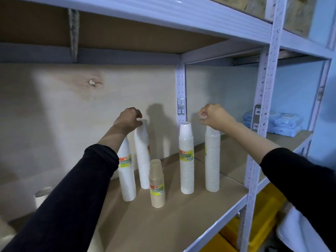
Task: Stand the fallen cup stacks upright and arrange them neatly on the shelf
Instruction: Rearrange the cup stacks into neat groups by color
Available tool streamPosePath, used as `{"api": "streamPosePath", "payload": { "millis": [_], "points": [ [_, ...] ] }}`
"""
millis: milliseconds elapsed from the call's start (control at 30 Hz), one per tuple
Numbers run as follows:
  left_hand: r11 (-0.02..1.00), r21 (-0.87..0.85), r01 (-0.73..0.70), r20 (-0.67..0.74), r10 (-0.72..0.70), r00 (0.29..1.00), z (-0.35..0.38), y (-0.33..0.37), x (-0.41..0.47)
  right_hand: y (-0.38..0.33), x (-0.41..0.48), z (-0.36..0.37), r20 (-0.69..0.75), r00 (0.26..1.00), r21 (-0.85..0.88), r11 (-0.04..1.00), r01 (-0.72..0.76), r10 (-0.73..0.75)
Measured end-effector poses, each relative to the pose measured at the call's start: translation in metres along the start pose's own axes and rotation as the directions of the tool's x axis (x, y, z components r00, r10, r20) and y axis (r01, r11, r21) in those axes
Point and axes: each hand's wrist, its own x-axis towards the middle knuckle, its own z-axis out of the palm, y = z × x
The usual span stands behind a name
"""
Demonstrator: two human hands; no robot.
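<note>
Cup stacks (pixel 212 160) beneath curled left hand (pixel 127 118), right hand (pixel 213 115)

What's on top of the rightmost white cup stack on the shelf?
The right hand sits over the rightmost white cup stack, fingers curled, seemingly pinching its top. The hand covers the top cup.

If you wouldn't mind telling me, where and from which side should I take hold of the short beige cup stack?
Wrap a hand round the short beige cup stack at its middle, coming from the front. It stands upright nearest the shelf edge with its near side free, while tall white stacks stand close behind and to its left.
</note>
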Motion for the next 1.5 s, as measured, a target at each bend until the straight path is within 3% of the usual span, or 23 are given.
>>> {"api": "streamPosePath", "payload": {
  "millis": [300, 600, 767, 1000, 1200, 1500],
  "points": [
    [0.993, 0.075, 0.093, 0.062, -0.097, 0.993, 0.012, 0.005, 0.009, 0.024, 0.003, 0.007, 0.131, 0.981, -0.201, 0.973, -0.115, 0.143],
    [0.991, 0.098, 0.086, 0.095, -0.095, 0.991, 0.019, 0.005, 0.014, 0.042, 0.012, 0.012, 0.131, 0.979, -0.134, 0.981, -0.141, 0.158],
    [0.999, -0.004, 0.045, 0.098, -0.045, 0.994, 0.015, -0.002, 0.015, 0.051, 0.016, 0.007, 0.154, 0.985, -0.066, 0.995, -0.07, 0.079],
    [0.997, -0.073, 0.014, 0.112, -0.006, 0.994, 0.013, -0.003, 0.014, 0.051, 0.016, 0.001, 0.155, 0.984, 0.02, 0.996, -0.088, 0.084],
    [0.992, -0.093, 0.088, 0.072, -0.081, 0.994, 0.021, 0.006, 0.014, 0.037, 0.017, 0.015, 0.136, 0.977, -0.076, 0.985, -0.156, 0.165],
    [0.992, -0.11, 0.063, 0.079, -0.055, 0.995, 0.018, 0.0, 0.016, 0.044, 0.017, 0.008, 0.122, 0.984, 0.024, 0.99, -0.137, 0.133]
  ]
}}
